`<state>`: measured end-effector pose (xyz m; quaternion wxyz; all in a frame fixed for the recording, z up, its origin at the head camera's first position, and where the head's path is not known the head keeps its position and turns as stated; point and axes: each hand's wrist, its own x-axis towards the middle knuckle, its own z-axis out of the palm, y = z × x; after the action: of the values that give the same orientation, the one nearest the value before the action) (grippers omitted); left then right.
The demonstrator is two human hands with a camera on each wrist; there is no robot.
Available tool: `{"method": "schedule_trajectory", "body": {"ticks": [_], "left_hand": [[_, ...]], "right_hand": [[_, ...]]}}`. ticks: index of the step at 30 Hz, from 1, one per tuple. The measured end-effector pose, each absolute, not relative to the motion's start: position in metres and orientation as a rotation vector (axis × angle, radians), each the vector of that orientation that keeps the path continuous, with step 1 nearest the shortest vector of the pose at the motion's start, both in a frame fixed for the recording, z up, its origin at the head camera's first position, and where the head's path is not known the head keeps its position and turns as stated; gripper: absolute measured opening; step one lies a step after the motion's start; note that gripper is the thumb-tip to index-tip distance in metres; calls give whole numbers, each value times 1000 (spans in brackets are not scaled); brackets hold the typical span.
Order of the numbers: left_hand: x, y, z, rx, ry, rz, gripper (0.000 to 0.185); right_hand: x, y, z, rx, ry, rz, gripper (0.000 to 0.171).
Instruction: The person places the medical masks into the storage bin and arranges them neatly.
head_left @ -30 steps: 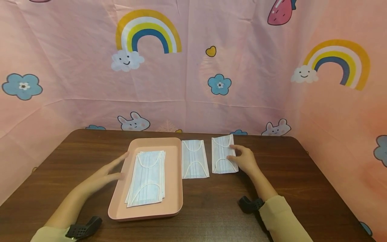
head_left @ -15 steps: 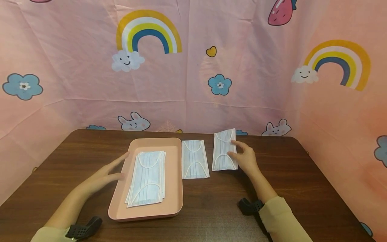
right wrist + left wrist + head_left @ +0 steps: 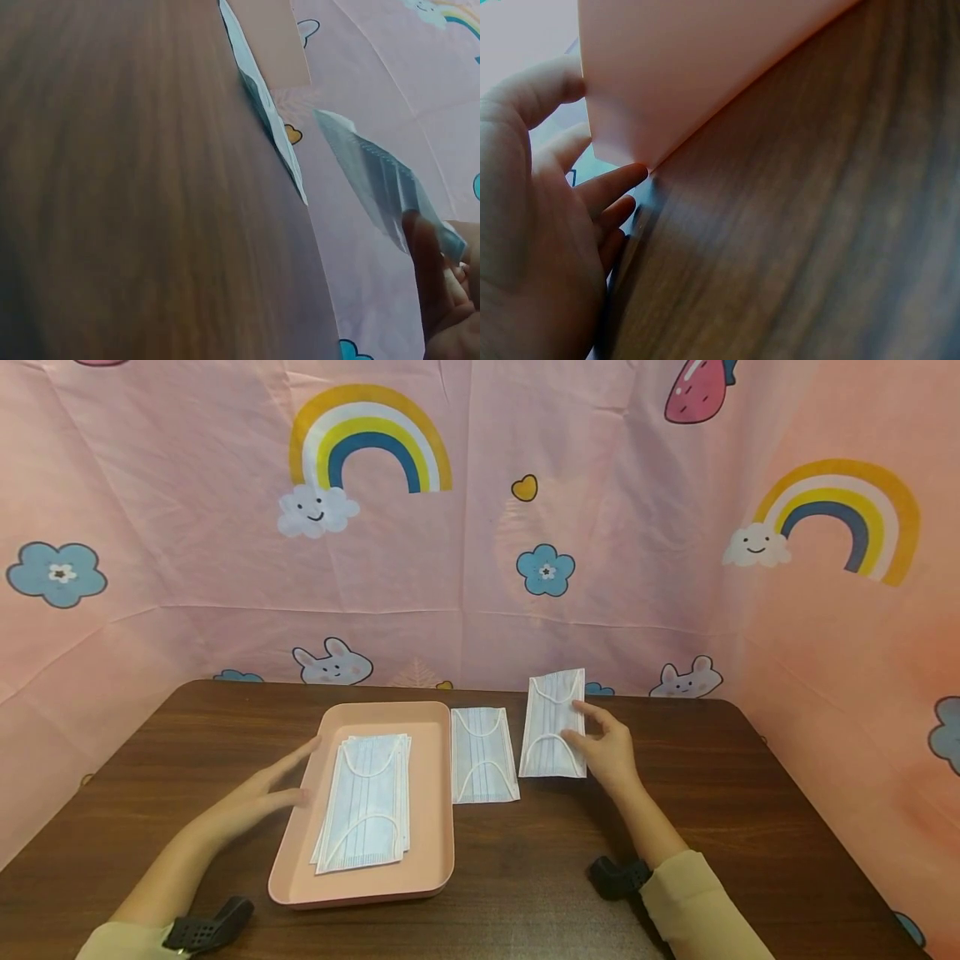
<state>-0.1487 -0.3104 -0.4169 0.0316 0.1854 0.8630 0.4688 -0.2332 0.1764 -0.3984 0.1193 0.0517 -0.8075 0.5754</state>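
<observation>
My right hand [image 3: 611, 756] pinches a light-blue pleated face mask [image 3: 550, 718] by its right edge, thumb and fingers on either side. In the right wrist view that mask [image 3: 379, 176] is held up off the tabletop. My left hand [image 3: 251, 802] touches the left side of a pink rectangular tray [image 3: 433, 827] with its fingers loosely extended. The left wrist view shows the fingertips against the tray's outer wall [image 3: 667, 60]. Inside the tray lies a small stack of face masks [image 3: 363, 806]. Another face mask [image 3: 483, 760] lies flat just right of the tray.
All of this is on a dark brown wooden table [image 3: 540, 877] with rounded far corners. A pink patterned cloth [image 3: 465, 543] hangs behind and along both sides. Each wrist wears a black strap device [image 3: 210, 928].
The right hand has raised its mask off the table, upward and away, then slightly left. The left hand, the tray and the other masks stay where they were.
</observation>
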Motion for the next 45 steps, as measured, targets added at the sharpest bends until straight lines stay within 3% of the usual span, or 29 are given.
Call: {"method": "schedule_trajectory", "body": {"ticks": [22,45], "left_hand": [[-150,-309,-415,550,2657,1435,74],[-152,-311,-421,536,2668,1421,73]], "right_hand": [[-217,150,-378,174,-2117,1984,49],[-185,94,-354,367,-1959,2265,48]]}}
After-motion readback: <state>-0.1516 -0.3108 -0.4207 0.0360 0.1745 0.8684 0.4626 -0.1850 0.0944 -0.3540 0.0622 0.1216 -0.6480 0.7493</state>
